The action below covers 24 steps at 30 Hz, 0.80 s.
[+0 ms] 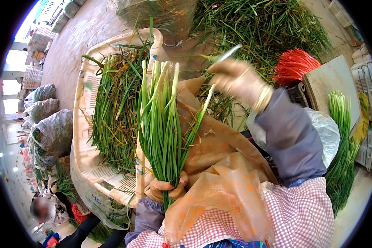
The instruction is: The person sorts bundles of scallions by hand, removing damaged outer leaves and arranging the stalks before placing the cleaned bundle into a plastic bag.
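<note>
My left hand (167, 187) is closed around the green leaf ends of a bunch of garlic chives (161, 133), whose pale stem ends point away from me. To the right, my gloved right hand (238, 82) is raised and blurred, with a small pale blade-like tool (229, 52) at its fingers. One stalk (204, 102) leans out of the bunch, its pale tip just below that hand. Beside the bunch, a pale plastic crate (79, 124) holds more chives (117, 108) mixed with brown, withered leaves. An orange-patterned plastic apron (217, 186) covers my lap.
Trimmed leaves (260, 28) lie heaped ahead, near red ties (294, 66). At right, neat chives (341, 124) lean by a board (334, 83). Filled plastic bags (52, 133) line the left. Another person (49, 207) is at lower left, beyond the crate.
</note>
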Each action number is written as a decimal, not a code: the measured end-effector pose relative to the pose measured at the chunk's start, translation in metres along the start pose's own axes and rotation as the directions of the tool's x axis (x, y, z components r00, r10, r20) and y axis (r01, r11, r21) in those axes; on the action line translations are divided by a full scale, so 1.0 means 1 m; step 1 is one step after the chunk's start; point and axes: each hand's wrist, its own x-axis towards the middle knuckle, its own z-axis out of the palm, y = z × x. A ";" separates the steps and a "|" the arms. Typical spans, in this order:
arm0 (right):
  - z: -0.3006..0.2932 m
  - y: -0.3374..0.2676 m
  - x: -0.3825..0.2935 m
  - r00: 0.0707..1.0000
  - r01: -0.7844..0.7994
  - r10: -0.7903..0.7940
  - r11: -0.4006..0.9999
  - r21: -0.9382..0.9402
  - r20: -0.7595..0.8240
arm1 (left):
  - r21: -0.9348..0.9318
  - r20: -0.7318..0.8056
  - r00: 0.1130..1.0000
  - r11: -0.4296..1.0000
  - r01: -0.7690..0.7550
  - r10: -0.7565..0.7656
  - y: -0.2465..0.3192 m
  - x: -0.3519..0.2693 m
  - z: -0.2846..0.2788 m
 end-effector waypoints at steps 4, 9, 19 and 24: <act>0.061 -0.066 -0.033 0.982 -0.072 0.120 0.953 -0.296 0.147 | 0.121 -0.030 1.000 0.993 0.012 -0.008 0.009 -0.002 0.010; 0.045 -0.044 -0.030 0.920 -0.351 0.214 0.822 0.449 0.328 | 0.268 -0.088 0.996 0.963 0.015 0.009 0.018 -0.008 0.019; -0.056 -0.002 -0.040 0.943 0.252 -0.233 0.036 0.967 -0.237 | -0.012 0.096 0.993 0.997 0.076 -0.075 0.010 -0.002 -0.026; -0.169 0.025 -0.038 0.826 0.519 -0.349 0.162 0.840 -0.443 | -0.050 0.101 0.992 0.995 0.084 -0.078 0.006 -0.003 -0.030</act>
